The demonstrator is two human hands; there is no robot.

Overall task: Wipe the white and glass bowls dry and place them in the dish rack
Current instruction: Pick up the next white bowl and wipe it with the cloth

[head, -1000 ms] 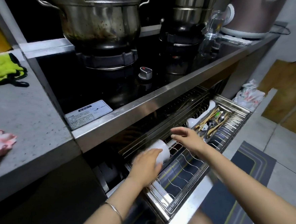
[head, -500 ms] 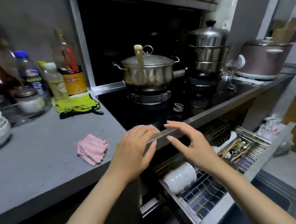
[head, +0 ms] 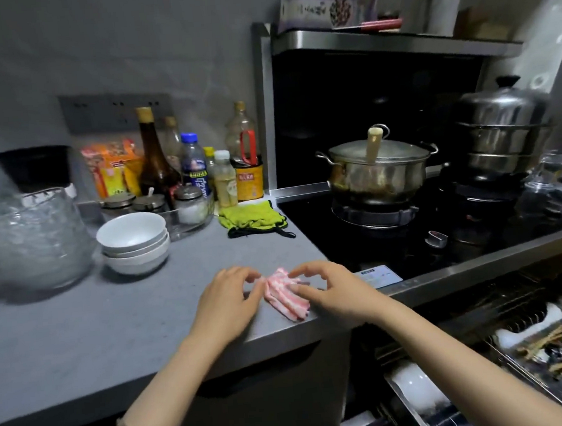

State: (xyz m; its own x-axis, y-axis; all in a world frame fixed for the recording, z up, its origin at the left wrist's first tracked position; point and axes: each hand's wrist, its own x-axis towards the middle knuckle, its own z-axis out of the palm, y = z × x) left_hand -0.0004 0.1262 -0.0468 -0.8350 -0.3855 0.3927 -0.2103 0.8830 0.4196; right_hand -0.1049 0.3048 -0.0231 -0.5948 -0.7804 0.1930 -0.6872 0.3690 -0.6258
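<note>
A stack of white bowls (head: 132, 243) stands on the grey counter (head: 81, 326), with a large glass bowl (head: 38, 236) to its left. A folded pink striped cloth (head: 285, 295) lies near the counter's front edge, between my hands. The curled fingertips of my left hand (head: 229, 299) are at the cloth's left edge. My right hand (head: 331, 289) has its thumb on the cloth and its fingers arched over the top edge. Below right, the pulled-out dish rack (head: 402, 400) holds white bowls (head: 418, 389) on their sides.
The hob to the right carries a lidded steel pot (head: 376, 169) and a stacked steamer (head: 503, 130). A green cloth (head: 251, 216) and several bottles (head: 193, 165) sit at the back of the counter. A cutlery tray (head: 555, 350) fills the rack's right end.
My hands left the white bowl in the rack, rose past the counter edge and came down on either side of the pink cloth. My view lifted from the drawer to the counter.
</note>
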